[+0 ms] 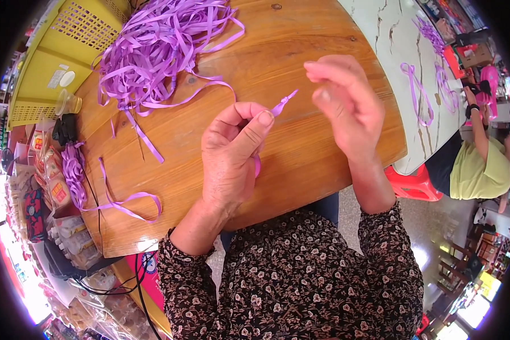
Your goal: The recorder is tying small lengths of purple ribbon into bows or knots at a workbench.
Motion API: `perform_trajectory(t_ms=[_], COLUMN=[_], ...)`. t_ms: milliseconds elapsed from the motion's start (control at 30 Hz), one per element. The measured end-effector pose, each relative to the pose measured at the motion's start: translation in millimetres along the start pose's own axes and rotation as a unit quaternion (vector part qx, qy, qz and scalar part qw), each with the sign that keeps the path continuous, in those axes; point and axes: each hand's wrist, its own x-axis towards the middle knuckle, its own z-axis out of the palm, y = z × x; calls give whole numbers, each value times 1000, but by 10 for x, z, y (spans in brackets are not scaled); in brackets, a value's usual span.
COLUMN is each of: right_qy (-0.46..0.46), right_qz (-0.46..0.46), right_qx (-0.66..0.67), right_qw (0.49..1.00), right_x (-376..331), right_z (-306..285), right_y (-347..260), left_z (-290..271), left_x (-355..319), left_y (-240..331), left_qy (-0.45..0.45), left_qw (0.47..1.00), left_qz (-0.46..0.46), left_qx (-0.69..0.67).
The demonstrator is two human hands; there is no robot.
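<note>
My left hand pinches a purple ribbon between thumb and forefinger. The ribbon's knotted, twisted tip points up and right past the thumb, and a bit of it shows below the fingers. Apart from the ribbon, to its right, my right hand is raised over the wooden table, thumb and fingers parted with nothing between them. A large tangled heap of purple ribbon covers the table's far left, and one strand trails from it toward my left hand.
A yellow perforated basket stands at the far left. Loose purple strips lie on the table's left side, near a hanging purple bundle. At right, a white marble-patterned table holds more ribbon loops. Beyond a red stool, another person works.
</note>
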Motion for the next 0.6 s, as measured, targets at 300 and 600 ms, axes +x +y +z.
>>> perform_trajectory(t_ms=[300,600], right_qy=[-190,-184], right_qz=[-240,-256], right_qx=[-354,-393], right_qw=[884,864], right_x=[109,86], right_z=[-25,-141], right_y=[-87,-47], left_z=[-26,-35], left_x=[22,19], left_y=[59,71], left_qy=[-14,-18], left_qw=[994,952], left_qz=[37,134], left_qx=[99,275])
